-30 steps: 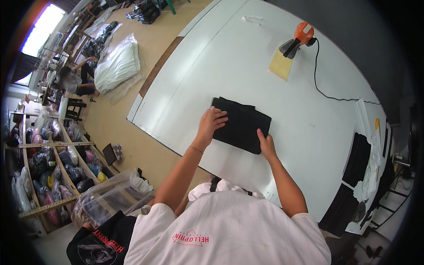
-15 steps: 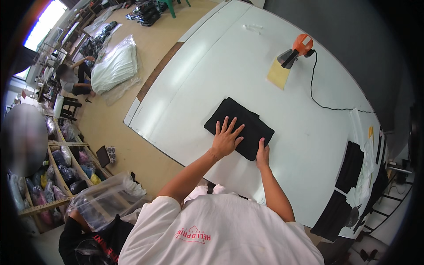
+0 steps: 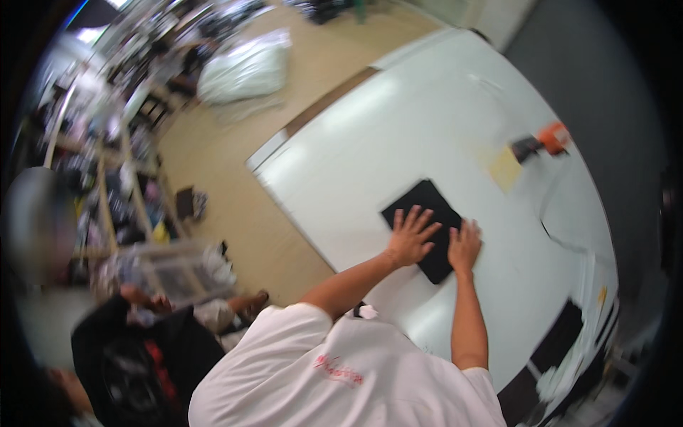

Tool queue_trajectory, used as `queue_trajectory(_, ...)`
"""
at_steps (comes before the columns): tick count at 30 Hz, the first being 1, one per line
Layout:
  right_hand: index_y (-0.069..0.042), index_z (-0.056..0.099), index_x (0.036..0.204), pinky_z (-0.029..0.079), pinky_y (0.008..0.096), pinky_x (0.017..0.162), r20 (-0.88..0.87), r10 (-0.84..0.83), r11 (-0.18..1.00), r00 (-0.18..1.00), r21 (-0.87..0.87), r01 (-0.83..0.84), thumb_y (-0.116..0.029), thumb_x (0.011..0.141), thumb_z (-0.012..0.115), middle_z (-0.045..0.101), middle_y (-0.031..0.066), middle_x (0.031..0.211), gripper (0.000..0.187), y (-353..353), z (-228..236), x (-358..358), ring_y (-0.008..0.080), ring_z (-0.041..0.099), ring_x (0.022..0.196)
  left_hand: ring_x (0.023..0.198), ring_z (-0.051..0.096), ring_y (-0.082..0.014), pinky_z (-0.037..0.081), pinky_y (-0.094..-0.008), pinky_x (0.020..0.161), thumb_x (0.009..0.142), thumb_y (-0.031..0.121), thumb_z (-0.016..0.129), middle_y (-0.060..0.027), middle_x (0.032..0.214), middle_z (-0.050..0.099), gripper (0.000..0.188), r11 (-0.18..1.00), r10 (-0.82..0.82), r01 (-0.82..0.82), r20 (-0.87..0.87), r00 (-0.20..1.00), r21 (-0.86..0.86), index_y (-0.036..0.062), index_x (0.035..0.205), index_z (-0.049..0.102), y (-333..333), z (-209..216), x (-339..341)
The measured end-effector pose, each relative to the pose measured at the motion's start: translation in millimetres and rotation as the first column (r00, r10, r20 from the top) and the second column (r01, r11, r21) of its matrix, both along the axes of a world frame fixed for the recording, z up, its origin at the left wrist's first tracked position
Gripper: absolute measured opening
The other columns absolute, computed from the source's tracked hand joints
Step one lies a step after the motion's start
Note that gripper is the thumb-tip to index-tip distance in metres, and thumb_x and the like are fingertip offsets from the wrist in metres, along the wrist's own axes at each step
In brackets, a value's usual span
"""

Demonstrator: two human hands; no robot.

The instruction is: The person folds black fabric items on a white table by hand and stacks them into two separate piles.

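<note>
A folded black cloth piece (image 3: 425,206), perhaps a garment, lies flat on the white table (image 3: 341,156) in front of me. Spread over its middle is my left hand (image 3: 411,242), palm down with fingers apart. My right hand (image 3: 464,248) rests along the cloth's right edge, its fingers stretched forward and touching the fabric. The underside of both palms is hidden, as are the cloth's lower layers.
A corded orange-and-dark tool (image 3: 542,142) sits by a yellow pad (image 3: 504,169) at the far right. More black fabric (image 3: 551,349) lies on the near right. Left of the table, a person in black (image 3: 142,356) is close by; a white plastic-wrapped bundle (image 3: 245,67) lies on the floor.
The view has swung, shifting the table rightward in the picture. My right hand has gone from gripping the cloth's near right edge to lying stretched along it. The cloth looks narrower.
</note>
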State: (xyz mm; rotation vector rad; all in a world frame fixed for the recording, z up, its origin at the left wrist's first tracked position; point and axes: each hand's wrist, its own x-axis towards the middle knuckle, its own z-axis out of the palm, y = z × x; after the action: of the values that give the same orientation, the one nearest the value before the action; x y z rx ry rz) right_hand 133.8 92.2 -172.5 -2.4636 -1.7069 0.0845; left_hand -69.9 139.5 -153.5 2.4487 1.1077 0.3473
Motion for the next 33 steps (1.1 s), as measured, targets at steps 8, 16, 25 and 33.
queue_trajectory(8,-0.001,0.055,0.132,0.042,0.0478,0.103,-0.078,-0.089,0.994,0.993,0.056,0.093,-0.044,0.103,0.043,0.055,0.0223,0.133,0.054,-24.5,-2.3,-12.4,0.0387,0.053,0.121,0.153,0.002,-0.0315,-0.003,-0.0589,0.121,0.094,0.051,0.051,-0.0040,0.164,0.022,0.058,0.998,-0.008,0.012,0.061,0.998,-0.061,0.0305,0.148,0.045,-8.6,-24.2,-3.6)
queue_trajectory(16,0.005,0.057,0.122,0.050,0.0405,0.091,-0.495,-0.351,0.929,0.795,-0.076,0.362,-0.048,0.100,0.052,0.066,0.0199,0.116,0.057,-114.1,-6.5,-43.0,0.0323,0.064,0.101,0.143,0.025,-0.0423,0.027,-0.0518,0.115,0.079,0.023,0.077,-0.0292,0.151,0.031,0.099,0.752,0.618,-0.395,0.356,0.701,-0.527,0.0044,0.154,0.016,-74.9,1.0,-36.7)
queue_trajectory(25,-0.001,0.060,0.121,0.048,0.0334,0.093,-0.924,-0.226,0.391,-0.309,-0.376,0.840,-0.055,0.089,0.065,0.066,0.0110,0.113,0.063,-244.1,14.3,-34.6,0.0256,0.061,0.106,0.111,0.061,-0.0304,0.049,-0.0540,0.094,0.085,0.012,0.071,-0.0113,0.123,0.059,0.056,-0.182,0.771,0.344,0.084,0.631,-0.921,0.0093,0.133,0.043,-128.4,49.1,29.0)
queue_trajectory(33,-0.004,0.061,0.118,0.054,0.0326,0.088,-0.801,0.427,0.179,-0.419,-0.379,0.908,-0.020,0.087,0.072,0.068,0.0085,0.111,0.037,-406.7,84.6,22.4,0.0221,0.067,0.100,0.123,0.050,-0.0245,0.046,-0.0528,0.095,0.088,0.015,0.069,-0.0036,0.124,0.055,0.052,-0.217,0.396,0.298,0.195,0.897,-0.930,0.0221,0.133,0.043,-270.5,124.0,173.6)
